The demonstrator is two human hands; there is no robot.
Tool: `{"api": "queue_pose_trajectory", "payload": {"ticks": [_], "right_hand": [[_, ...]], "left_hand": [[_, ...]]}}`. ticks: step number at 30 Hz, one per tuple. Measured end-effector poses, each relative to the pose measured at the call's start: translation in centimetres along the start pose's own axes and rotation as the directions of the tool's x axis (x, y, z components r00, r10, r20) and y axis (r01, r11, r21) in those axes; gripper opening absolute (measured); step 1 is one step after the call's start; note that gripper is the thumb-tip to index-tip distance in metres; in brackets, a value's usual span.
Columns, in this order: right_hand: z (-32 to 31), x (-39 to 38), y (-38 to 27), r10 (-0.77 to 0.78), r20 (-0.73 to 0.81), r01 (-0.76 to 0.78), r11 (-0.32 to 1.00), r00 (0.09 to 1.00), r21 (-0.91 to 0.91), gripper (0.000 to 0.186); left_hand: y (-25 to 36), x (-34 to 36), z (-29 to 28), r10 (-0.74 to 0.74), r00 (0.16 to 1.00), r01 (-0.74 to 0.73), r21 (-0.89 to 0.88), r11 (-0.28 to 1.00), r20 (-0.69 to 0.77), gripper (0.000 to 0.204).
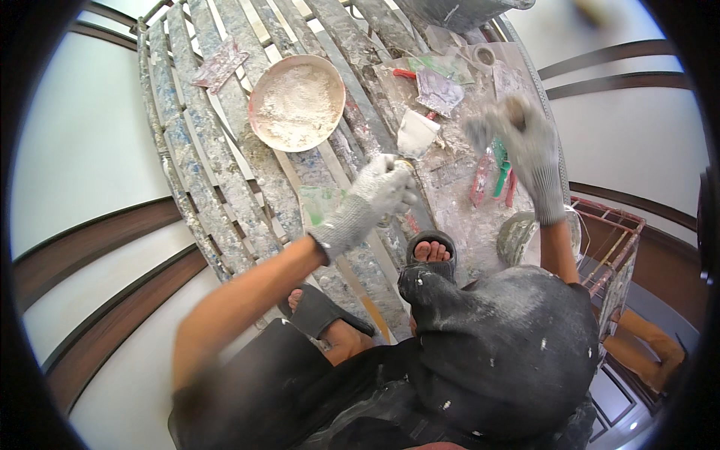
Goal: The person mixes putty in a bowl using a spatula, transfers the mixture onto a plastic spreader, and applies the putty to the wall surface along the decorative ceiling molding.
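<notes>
- White walls (90,120) with dark brown trim (105,232) surrounded a slatted platform (195,142) crusted with pale, paint-like spatter; clock directions below were read from the left hand.
- Nearest the middle, a putty knife (418,135) pointed up toward 1 o'clock, its broad blade coated white and its lower end at the glove.
- At that lower end, the gloved left hand (382,187) was curled nearly closed, fingers wrapped around the knife's handle.
- Toward 2 o'clock, the gloved right hand (529,139) was raised above a stained board (457,202), fingers bent; motion blur left no way to tell how far open it was or whether it had hold of anything.
- Just beyond the putty knife, at 1 o'clock, lay a scraper (439,91) with a smeared blade and red handle.
- At 3 o'clock, a green-handled tool (502,178) rested on the board among red pieces.
- Between 10 and 11 o'clock stood a round basin (298,101) holding whitish, lumpy material.
- Near 5 o'clock and 7 o'clock, the person's feet wore dark sandals (319,309).
- At 4 o'clock sat a smeared bucket (514,238), partly hidden by the knee.
- Farther out, at 10 o'clock, lay a pinkish stained scrap (219,65).
- Past the bucket rose a reddish metal frame (622,259).
</notes>
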State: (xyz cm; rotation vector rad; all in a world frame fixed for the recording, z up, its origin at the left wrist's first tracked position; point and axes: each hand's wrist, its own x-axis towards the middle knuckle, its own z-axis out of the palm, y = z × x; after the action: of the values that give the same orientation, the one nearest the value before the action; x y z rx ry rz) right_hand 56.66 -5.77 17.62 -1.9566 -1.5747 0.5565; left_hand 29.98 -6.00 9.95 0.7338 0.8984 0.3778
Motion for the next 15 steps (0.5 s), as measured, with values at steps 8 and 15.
{"api": "queue_pose_trajectory", "payload": {"ticks": [8,15], "right_hand": [[1.5,-12.7,1.2,0.122,0.017,-0.122,0.957,0.992,0.262,0.026],[4.0,-14.1,1.6,0.006,0.239,-0.012,1.000,0.971,0.024,0.036]], "left_hand": [[-10.5,4.6,5.0,-0.116,0.962,0.102,-0.069,0.992,-0.249,0.023],[-11.7,3.8,6.9,-0.079,0.936,0.118,0.096,0.988,-0.344,0.033]]}}
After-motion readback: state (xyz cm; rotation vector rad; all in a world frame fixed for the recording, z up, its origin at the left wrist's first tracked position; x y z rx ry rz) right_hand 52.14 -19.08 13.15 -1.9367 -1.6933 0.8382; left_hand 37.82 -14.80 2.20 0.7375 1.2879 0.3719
